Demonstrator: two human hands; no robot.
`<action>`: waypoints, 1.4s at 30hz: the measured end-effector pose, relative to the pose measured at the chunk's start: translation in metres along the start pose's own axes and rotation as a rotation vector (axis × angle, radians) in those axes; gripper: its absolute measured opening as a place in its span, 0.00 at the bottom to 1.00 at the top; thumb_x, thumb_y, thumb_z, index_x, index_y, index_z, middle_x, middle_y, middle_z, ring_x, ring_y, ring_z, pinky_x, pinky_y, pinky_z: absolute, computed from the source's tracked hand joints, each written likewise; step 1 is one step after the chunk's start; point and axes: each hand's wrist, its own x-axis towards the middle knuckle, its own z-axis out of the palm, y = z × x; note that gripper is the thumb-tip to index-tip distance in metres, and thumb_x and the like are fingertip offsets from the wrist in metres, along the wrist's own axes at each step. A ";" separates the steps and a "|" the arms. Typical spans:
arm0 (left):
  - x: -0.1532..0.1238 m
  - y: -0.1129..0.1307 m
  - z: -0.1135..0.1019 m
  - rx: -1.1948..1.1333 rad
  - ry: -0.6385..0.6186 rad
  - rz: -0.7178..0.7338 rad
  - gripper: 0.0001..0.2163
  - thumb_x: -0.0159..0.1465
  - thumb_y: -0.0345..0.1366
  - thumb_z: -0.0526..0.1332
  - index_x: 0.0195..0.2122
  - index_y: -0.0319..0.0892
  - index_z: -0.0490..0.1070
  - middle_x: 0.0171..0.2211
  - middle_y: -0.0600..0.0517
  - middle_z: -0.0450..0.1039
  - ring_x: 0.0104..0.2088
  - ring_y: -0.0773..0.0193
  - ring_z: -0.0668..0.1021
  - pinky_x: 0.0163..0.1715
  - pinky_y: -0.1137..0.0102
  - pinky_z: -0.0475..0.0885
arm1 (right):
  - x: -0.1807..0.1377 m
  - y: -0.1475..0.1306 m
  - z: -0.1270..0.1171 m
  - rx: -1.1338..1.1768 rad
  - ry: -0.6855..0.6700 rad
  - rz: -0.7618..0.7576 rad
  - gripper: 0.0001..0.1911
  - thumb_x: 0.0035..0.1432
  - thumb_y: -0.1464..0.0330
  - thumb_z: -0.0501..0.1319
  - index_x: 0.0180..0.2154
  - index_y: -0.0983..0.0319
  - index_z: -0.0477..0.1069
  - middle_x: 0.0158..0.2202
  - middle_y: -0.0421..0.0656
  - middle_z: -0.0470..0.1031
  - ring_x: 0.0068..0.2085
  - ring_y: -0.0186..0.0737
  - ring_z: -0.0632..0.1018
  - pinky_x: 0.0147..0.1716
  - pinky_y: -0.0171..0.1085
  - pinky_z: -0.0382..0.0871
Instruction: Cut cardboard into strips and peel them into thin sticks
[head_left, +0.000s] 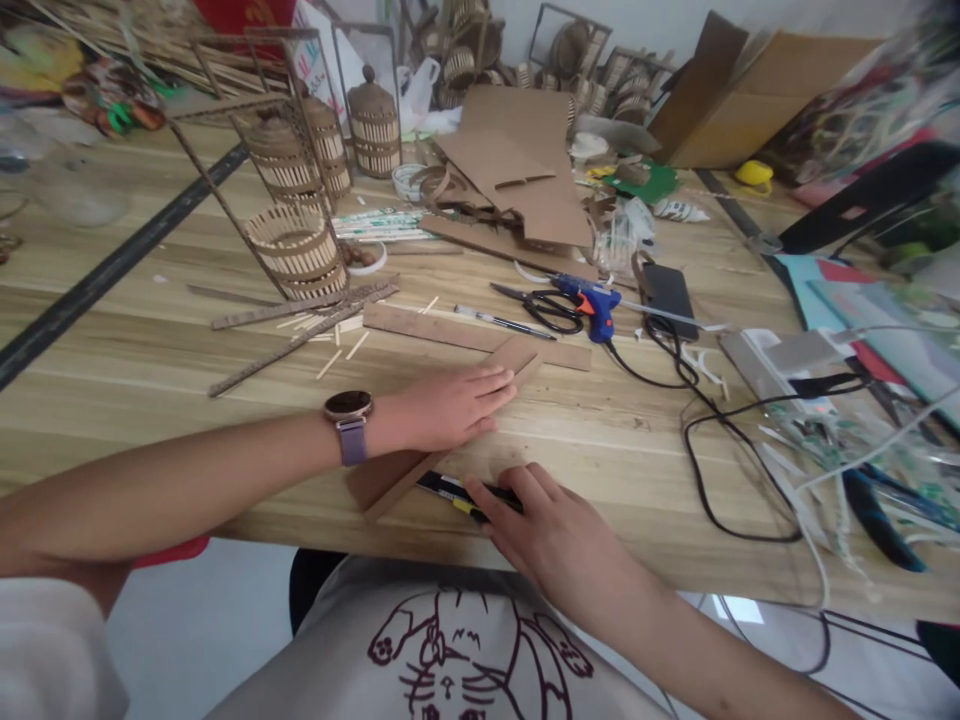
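Note:
My left hand (pixel 450 405) lies flat, fingers together and stretched out, pressing on a long brown cardboard strip (pixel 390 478) that runs diagonally across the wooden table (pixel 600 440). A watch sits on that wrist. My right hand (pixel 551 525) is closed around a black and yellow utility knife (pixel 454 490), whose tip rests against the strip's near edge close to the table's front. A second cardboard strip (pixel 450 328) lies crosswise just beyond my left fingertips.
A blue glue gun (pixel 592 303) and black scissors (pixel 551 308) lie behind the strips, with a pen, a phone and black cables to the right. Woven bamboo baskets (pixel 296 245) on a wire stand are at the back left. Cardboard sheets (pixel 517 160) are piled behind.

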 end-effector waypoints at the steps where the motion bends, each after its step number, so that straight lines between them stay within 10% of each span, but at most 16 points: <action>1: -0.002 0.000 0.004 -0.002 0.010 -0.006 0.24 0.74 0.39 0.48 0.67 0.32 0.56 0.69 0.39 0.52 0.70 0.56 0.54 0.68 0.62 0.50 | 0.001 0.000 0.000 -0.002 0.002 0.001 0.20 0.62 0.68 0.60 0.56 0.61 0.68 0.36 0.47 0.72 0.37 0.45 0.74 0.29 0.38 0.68; 42: -0.005 0.007 0.000 0.080 -0.001 -0.018 0.24 0.73 0.38 0.51 0.67 0.33 0.55 0.70 0.41 0.53 0.70 0.55 0.54 0.68 0.62 0.48 | 0.022 -0.017 0.008 0.155 -0.047 -0.271 0.21 0.63 0.64 0.62 0.57 0.56 0.67 0.35 0.43 0.72 0.36 0.43 0.73 0.29 0.37 0.65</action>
